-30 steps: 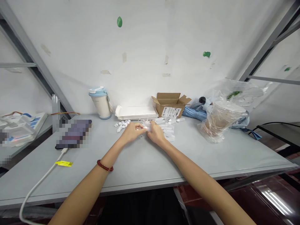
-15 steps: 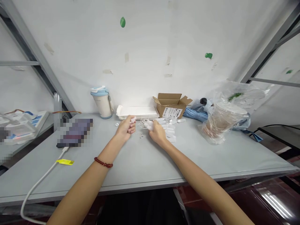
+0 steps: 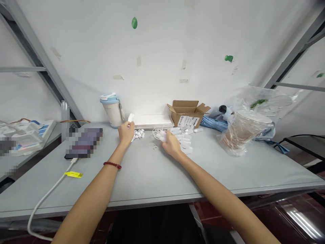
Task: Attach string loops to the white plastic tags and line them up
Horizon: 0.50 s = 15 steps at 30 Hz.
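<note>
My left hand (image 3: pixel 126 133) is closed, with its fingers curled, at the left edge of a pile of small white pieces (image 3: pixel 139 134). Anything inside its fingers is hidden. Across a small gap, my right hand (image 3: pixel 172 145) pinches a whitish translucent piece (image 3: pixel 162 136), and loops of thin white cord (image 3: pixel 156 133) spread out beside it. Clear plastic pieces (image 3: pixel 186 139) lie just beyond the right hand. A small loose bit of cord (image 3: pixel 155 147) rests on the table between the hands.
Behind the hands lie a flat white stack (image 3: pixel 153 121) and an open cardboard box (image 3: pixel 186 113). A blue-lidded cup (image 3: pixel 111 112) stands left, near a blurred phone (image 3: pixel 85 142) on a white cable. Right are a plastic-wrapped spool (image 3: pixel 250 127) and blue cloth (image 3: pixel 214 122).
My left hand has moved left, away from the right hand, and the pile of small white pieces now shows. My right hand keeps its hold in nearly the same place. The view has shifted slightly.
</note>
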{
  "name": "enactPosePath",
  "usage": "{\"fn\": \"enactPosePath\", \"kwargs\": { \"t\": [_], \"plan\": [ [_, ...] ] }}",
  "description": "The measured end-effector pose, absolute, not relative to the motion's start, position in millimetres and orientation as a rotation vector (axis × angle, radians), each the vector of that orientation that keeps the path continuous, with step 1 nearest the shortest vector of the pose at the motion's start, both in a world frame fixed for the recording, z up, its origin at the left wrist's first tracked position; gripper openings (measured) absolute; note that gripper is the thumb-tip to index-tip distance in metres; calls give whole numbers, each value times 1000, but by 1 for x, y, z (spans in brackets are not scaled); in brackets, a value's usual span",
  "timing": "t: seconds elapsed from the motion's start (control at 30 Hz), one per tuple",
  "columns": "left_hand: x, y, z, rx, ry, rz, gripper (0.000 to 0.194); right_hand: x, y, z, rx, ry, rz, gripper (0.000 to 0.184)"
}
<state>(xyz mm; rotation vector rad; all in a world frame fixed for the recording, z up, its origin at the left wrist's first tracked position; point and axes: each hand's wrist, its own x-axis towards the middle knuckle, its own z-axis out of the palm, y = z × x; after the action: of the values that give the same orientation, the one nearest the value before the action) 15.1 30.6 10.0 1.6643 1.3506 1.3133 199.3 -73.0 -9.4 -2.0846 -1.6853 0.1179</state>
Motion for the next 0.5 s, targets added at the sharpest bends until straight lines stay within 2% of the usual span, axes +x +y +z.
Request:
{"fn": "enactPosePath", "kwargs": {
  "t": [0.1,0.2,0.33,0.5],
  "plan": [
    [15,39,-6,2208,1537,1281,23,199,-73,-10,-2084,-1684,122,22],
    [18,42,-19,2529,1557,1089,24,199,-74,-9,-2076,-1682,128,22],
    [24,44,-32,2747,1527,969,25,198,-75,-7,-2078,-1681,127,23],
    [25,50,-40,2740,1448,1040,23,196,-76,-8,-2073,-1678,124,24]
  ]
}}
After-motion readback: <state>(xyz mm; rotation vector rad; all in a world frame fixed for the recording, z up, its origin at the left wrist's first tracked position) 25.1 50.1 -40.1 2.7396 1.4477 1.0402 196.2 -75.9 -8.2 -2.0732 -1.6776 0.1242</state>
